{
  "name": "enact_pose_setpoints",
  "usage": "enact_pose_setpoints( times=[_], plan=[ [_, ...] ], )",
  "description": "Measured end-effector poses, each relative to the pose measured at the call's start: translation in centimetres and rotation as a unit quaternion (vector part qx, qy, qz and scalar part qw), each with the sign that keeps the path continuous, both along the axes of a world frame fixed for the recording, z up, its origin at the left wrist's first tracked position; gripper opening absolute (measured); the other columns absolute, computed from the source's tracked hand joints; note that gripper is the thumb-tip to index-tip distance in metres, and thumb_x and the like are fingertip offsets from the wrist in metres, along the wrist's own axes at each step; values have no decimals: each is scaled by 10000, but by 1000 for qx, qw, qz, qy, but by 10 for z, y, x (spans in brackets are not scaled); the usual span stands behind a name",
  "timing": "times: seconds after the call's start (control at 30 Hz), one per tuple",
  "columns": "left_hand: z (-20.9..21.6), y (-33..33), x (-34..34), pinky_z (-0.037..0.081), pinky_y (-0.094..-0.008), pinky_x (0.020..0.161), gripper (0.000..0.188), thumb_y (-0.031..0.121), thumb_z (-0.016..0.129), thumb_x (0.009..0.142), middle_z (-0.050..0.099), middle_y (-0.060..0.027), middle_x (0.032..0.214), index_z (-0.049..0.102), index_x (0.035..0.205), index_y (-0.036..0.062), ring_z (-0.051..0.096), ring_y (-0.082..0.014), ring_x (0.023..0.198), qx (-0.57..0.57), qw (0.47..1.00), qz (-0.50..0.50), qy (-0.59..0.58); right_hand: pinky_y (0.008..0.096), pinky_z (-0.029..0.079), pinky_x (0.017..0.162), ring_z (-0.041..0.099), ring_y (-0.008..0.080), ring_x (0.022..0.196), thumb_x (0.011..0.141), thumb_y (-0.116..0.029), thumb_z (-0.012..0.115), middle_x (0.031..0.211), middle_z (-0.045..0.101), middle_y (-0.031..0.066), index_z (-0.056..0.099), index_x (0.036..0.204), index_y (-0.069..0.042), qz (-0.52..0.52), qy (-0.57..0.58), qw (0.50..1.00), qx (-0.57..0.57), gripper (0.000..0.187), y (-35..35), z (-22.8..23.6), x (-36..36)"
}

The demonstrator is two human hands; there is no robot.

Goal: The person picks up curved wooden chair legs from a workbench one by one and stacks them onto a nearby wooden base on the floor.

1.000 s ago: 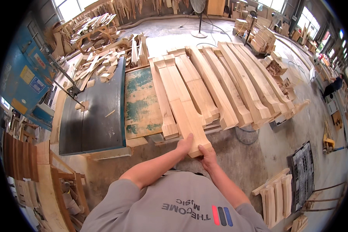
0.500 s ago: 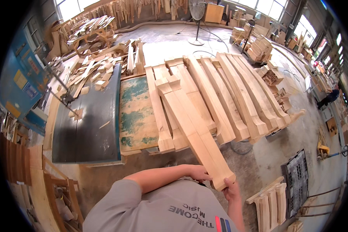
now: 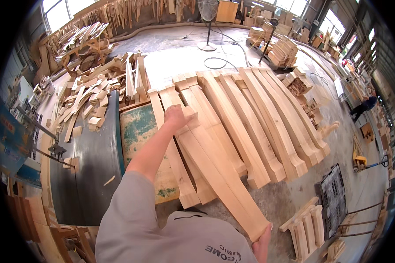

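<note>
A long, pale shaped wooden post (image 3: pixel 221 173) slants from the stack toward my body. My left hand (image 3: pixel 176 117) is closed over its far end, by the raised block there. Its near end rests in my right hand (image 3: pixel 262 243), whose fingers are partly hidden under the wood. Beneath and beside it lie several similar wooden posts (image 3: pixel 241 127), laid side by side with flared ends toward me. A worn green and tan board (image 3: pixel 138 125) shows at their left.
To the left stands a bandsaw with a dark metal table (image 3: pixel 92 184); wood offcuts (image 3: pixel 87 96) are heaped at its far end. A pedestal fan (image 3: pixel 208 26) stands behind. At the right are a black plastic pallet (image 3: pixel 334 204), short wooden pieces (image 3: pixel 306 232) and a distant person (image 3: pixel 364 107).
My left hand has moved from the post's near end to its far end. My right hand stays at the near end, now lower in view. The view has shifted.
</note>
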State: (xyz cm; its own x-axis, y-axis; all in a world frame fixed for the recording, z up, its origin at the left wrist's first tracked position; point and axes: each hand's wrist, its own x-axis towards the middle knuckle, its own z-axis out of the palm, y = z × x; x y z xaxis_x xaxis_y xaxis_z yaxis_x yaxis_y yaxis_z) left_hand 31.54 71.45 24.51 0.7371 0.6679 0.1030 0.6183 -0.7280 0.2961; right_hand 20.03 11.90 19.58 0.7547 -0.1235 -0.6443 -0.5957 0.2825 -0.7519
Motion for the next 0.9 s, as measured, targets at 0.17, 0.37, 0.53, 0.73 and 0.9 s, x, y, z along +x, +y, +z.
enact_pose_setpoints(
  times=[0.17,0.37,0.53,0.73,0.9],
  plan=[
    [10,32,20,512,-367,797,820,695,694,622,678,-164,969,650,988,-37,652,-279,934,-162,967,-78,181,372,503,851,606,249,1035,958,-501,450,1194,598,116,496,1251,-19,-29,-9,997,-76,565,9,6,-3],
    [14,32,19,518,-355,754,799,702,685,619,688,-150,922,681,920,-39,664,-270,885,-153,970,-67,178,355,508,772,632,220,894,923,-524,519,1036,641,131,568,1141,46,-30,-4,977,-210,613,16,4,-2],
    [17,30,23,515,-356,761,788,694,699,622,685,-163,909,681,897,-44,663,-280,880,-177,968,-69,165,345,508,729,631,203,853,905,-483,579,982,649,125,585,1105,60,4,-44,963,-267,579,7,0,-6],
    [4,-2,5,522,-368,734,787,704,698,627,682,-178,857,682,838,-54,667,-292,831,-170,967,-89,169,334,506,724,633,194,836,897,-474,593,966,647,122,597,1090,56,-5,-53,969,-243,564,-21,16,-30],
    [6,-20,-3,531,-353,695,751,684,712,626,686,-157,841,684,816,-42,672,-266,795,-177,965,-71,180,344,506,762,630,201,906,908,-509,552,1030,645,119,578,1132,37,17,-25,963,-269,590,-42,23,-36]
  ],
)
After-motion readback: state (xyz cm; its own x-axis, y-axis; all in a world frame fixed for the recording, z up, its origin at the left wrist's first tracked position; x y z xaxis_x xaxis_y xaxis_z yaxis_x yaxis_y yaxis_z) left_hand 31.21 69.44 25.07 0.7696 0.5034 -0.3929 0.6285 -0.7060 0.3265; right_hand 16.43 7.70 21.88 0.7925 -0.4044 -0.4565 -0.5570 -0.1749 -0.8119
